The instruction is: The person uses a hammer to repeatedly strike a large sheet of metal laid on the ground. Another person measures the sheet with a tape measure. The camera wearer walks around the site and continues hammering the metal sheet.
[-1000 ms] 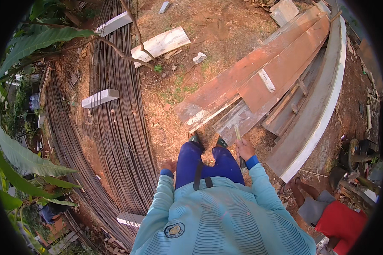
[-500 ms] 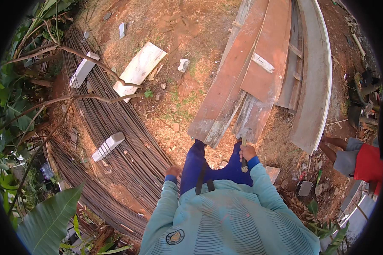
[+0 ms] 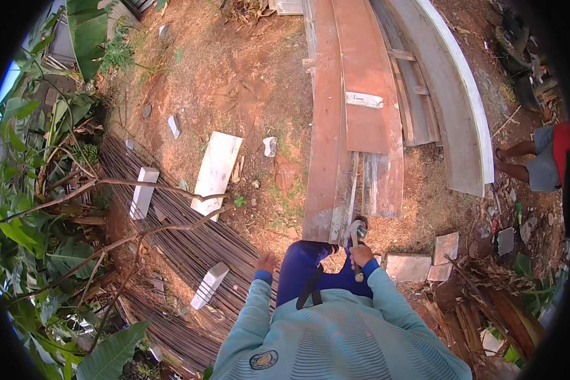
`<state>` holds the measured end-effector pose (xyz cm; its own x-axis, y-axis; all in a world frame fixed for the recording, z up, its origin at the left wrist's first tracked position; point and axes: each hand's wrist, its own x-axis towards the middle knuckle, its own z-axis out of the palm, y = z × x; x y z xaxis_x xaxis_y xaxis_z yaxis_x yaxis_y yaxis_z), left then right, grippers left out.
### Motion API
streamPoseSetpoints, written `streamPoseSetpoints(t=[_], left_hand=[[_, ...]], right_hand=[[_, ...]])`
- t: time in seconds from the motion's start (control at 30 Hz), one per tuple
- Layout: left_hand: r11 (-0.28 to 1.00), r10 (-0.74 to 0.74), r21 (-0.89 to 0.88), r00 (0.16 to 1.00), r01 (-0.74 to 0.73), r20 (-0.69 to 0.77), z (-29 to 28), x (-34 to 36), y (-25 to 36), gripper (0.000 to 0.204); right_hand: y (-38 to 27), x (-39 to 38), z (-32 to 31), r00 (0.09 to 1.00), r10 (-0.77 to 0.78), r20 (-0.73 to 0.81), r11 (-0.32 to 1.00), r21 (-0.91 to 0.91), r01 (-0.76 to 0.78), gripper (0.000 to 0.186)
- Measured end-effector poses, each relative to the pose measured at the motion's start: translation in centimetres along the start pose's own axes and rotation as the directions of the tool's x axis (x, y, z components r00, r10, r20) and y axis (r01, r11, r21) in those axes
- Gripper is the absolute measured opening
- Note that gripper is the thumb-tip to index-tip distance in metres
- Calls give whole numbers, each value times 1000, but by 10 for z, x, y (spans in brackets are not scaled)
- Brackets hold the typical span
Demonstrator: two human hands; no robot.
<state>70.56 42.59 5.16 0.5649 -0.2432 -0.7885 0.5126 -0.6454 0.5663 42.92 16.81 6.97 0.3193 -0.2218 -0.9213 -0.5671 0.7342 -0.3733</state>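
My right hand (image 3: 361, 256) is closed around the handle of a hammer (image 3: 354, 229), its head pointing forward above my leg, near the ends of long reddish, weathered boards (image 3: 324, 152). My left hand (image 3: 265, 263) hangs open and empty beside my left thigh, near bundled steel bars (image 3: 221, 266) on the ground. A short pale board (image 3: 216, 166) lies ahead to the left, with a small white stone (image 3: 269, 147) beside it.
A long curved-looking, white-edged plank (image 3: 462, 126) lies at right, near another person's legs (image 3: 538, 166). White blocks (image 3: 209, 285) sit on the bars. Bare branches (image 3: 126, 182) and leaves crowd the left. Flat slabs (image 3: 409, 266) and dry debris lie right of me.
My view and body have turned rightward, so the boards point straight ahead of me and the bars run diagonally at left. My step has shifted. The hammer stays in my right hand.
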Motion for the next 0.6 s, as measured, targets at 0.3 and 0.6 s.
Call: streamPoseSetpoints(t=[0.3, 0.6], left_hand=[[817, 124, 539, 975, -206, 185, -10, 100, 51, 31], [779, -258, -314, 734, 542, 628, -138, 280, 149, 30]], right_hand=[[-26, -7, 50, 996, -61, -66, 987, 146, 70, 19], [-67, 60, 134, 933, 102, -344, 977, 212, -29, 25]])
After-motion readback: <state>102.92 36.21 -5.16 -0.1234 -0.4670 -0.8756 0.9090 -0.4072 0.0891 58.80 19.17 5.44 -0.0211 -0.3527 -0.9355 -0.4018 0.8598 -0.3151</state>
